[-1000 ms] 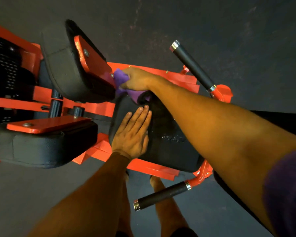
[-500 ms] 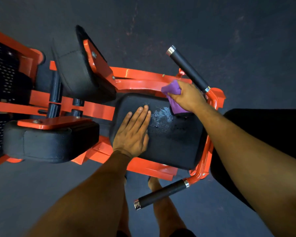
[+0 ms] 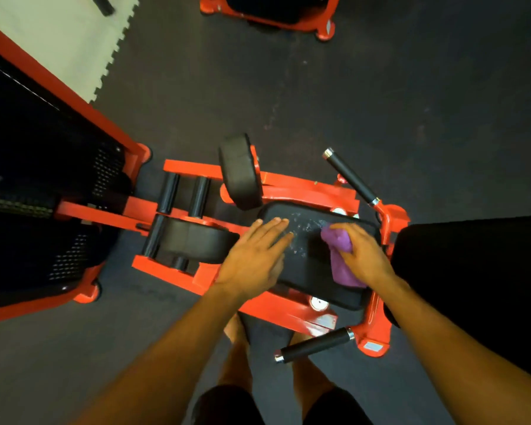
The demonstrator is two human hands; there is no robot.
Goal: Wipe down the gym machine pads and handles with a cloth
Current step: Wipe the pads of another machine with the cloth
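Note:
A black seat pad (image 3: 307, 271) of an orange gym machine lies below me, with wet droplets near its far edge. My left hand (image 3: 255, 259) rests flat on the pad's left side, fingers straight. My right hand (image 3: 362, 256) grips a purple cloth (image 3: 339, 256) and presses it on the pad's right part. Two black thigh pads stand to the left, an upright pad (image 3: 239, 170) and a lower pad (image 3: 196, 243). A black handle (image 3: 350, 176) sticks out at the far right and another handle (image 3: 314, 348) at the near side.
The machine's black weight stack housing (image 3: 43, 210) with its orange frame fills the left. A second orange machine base (image 3: 267, 16) sits at the top. A black backrest (image 3: 472, 286) lies right of the seat. Dark rubber flooring surrounds everything; my bare feet stand under the seat.
My right hand has dragged the purple cloth from the seat's far right corner toward the near right side. My head has risen, so the view is wider. My left hand stays flat on the pad.

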